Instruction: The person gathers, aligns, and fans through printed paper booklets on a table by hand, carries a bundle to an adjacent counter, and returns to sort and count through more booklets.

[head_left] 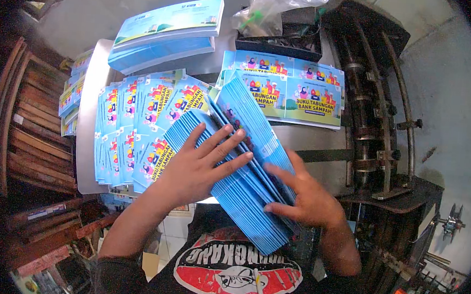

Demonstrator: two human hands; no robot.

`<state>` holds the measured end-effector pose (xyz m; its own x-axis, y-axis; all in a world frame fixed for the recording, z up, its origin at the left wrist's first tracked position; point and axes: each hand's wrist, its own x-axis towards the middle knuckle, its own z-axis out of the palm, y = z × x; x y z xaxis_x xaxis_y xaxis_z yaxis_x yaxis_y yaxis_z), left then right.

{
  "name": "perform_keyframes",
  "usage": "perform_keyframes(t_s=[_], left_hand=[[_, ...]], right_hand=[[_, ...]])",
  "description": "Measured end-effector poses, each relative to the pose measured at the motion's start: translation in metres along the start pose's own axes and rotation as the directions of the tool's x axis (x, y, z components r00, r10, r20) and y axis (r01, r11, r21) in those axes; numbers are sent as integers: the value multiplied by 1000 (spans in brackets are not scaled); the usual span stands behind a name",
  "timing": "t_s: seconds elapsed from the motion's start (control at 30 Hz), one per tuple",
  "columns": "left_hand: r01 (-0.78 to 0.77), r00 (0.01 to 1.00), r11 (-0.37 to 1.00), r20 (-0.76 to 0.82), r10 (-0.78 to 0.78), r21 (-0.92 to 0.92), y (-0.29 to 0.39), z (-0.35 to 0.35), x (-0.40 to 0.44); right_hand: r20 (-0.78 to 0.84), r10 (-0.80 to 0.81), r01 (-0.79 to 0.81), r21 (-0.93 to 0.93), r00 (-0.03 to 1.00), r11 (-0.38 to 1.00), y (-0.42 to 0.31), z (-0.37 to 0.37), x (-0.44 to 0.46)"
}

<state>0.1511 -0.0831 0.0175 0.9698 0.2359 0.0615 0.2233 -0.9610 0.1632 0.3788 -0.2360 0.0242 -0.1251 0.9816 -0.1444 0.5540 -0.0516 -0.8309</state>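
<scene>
A thick stack of blue booklets (250,203) lies slanted in front of me, its folded edges fanned into narrow stripes. My left hand (198,163) rests on it with the fingers spread and nothing grasped. At the stack's right side, my right hand (312,194) is bent around the edge of a second part of the booklets (257,118). Dark gaps show between these two parts. The right hand's far fingers are partly hidden.
Overlapping printed booklets (153,104) cover the left of the metal table. A tall pile of printed sheets (168,23) stands behind them. More printed booklets (314,100) lie at right, near a black box (279,44) with a plastic bag (282,4). A machine with metal rollers (366,132) borders the right.
</scene>
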Motion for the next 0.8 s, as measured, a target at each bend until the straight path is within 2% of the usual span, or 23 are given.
perform_keyframes(t_s=[0.03, 0.1, 0.13, 0.2, 0.33, 0.4, 0.6, 0.8], left_hand=[[1, 1000, 1000, -1, -1, 1, 0, 0, -1], [33, 998, 999, -45, -32, 11, 2, 2, -2], [33, 999, 999, -44, -32, 11, 2, 1, -2], [18, 999, 1000, -49, -18, -3, 1, 0, -2], [13, 1000, 1000, -12, -13, -3, 1, -2, -1], [-4, 1000, 1000, -29, 5, 24, 0, -1, -1], [-17, 999, 1000, -37, 17, 19, 0, -2, 2], [-16, 1000, 1000, -24, 16, -4, -1, -3, 3]], right_hand=[[0, -1, 1, -1, 1000, 1000, 2, 2, 1], [-13, -227, 209, -343, 974, 916, 6, 5, 3], [-13, -227, 209, -342, 974, 916, 1, 4, 2], [29, -87, 92, -353, 996, 931, -15, 1, 1], [53, -162, 171, -300, 985, 938, -4, -1, 3], [17, -147, 144, -328, 989, 934, 0, 2, 3], [47, -58, 71, -363, 997, 929, -21, 3, 2], [20, -80, 82, -334, 997, 939, -15, 1, 2]])
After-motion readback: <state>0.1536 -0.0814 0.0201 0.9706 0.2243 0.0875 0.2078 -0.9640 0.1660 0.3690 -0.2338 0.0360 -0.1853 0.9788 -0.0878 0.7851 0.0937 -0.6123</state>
